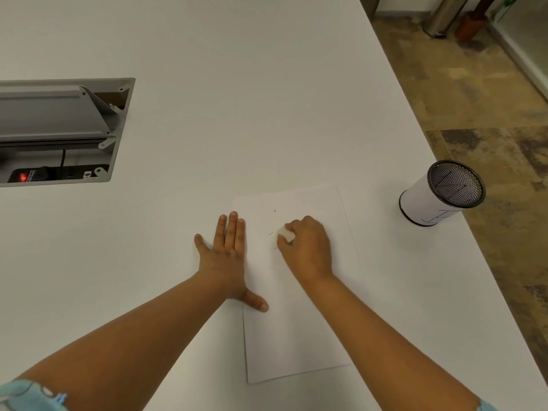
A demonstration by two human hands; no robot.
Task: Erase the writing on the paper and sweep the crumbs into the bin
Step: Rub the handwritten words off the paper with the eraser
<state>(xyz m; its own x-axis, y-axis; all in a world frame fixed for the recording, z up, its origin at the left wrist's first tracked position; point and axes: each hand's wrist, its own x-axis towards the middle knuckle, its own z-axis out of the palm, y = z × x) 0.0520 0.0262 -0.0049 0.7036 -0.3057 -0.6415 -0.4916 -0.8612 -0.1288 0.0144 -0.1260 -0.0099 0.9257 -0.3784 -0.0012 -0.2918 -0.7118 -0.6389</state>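
A white sheet of paper (299,336) lies on the white table in front of me. My left hand (226,256) rests flat with fingers spread on the paper's left edge, thumb on the sheet. My right hand (308,244) is closed around a white eraser (286,235), which is pressed on the upper middle of the paper. A few dark crumbs (271,233) and faint marks lie just left of the eraser. A small round bin (430,203), white-wrapped with a black mesh inside, stands near the table's right edge.
A grey cable hatch (59,126) stands open in the table at the left, with a power strip and a red light inside. The table's right edge (444,161) runs diagonally, with patterned carpet beyond it. A metal bin stands on the floor far back.
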